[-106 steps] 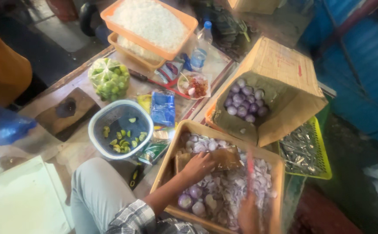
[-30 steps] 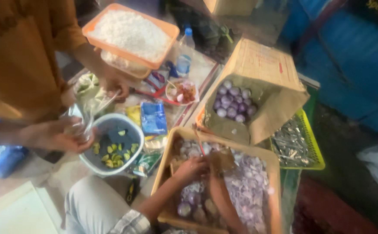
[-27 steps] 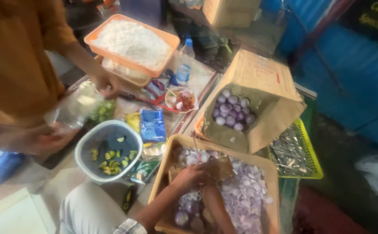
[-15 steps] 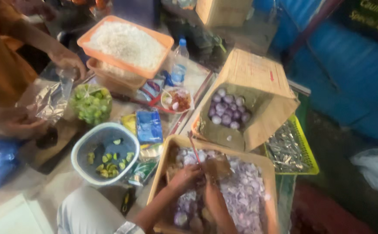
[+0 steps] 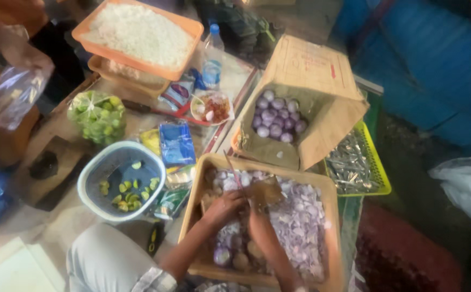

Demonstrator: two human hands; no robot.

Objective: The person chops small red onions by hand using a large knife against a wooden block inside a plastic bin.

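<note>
Over the wooden tray (image 5: 198, 186) (on crowded ground), both hands' fingers grip unclear things.

Matt cardboard box (image 5: 311, 81); wooden tray (image 5: 208, 178); glossy plastic basin (image 5: 97, 173).

Floor: bare grey ground (image 5: 408, 151) to my right, dusty and rough.
Wall: a blue ribbed metal sheet (image 5: 435, 70) beyond the ground, at my far right.
Table: a low wooden board (image 5: 62, 121) in front of me, worn at its left edge.
Light: soft daylight, dimmer toward my right.
</note>
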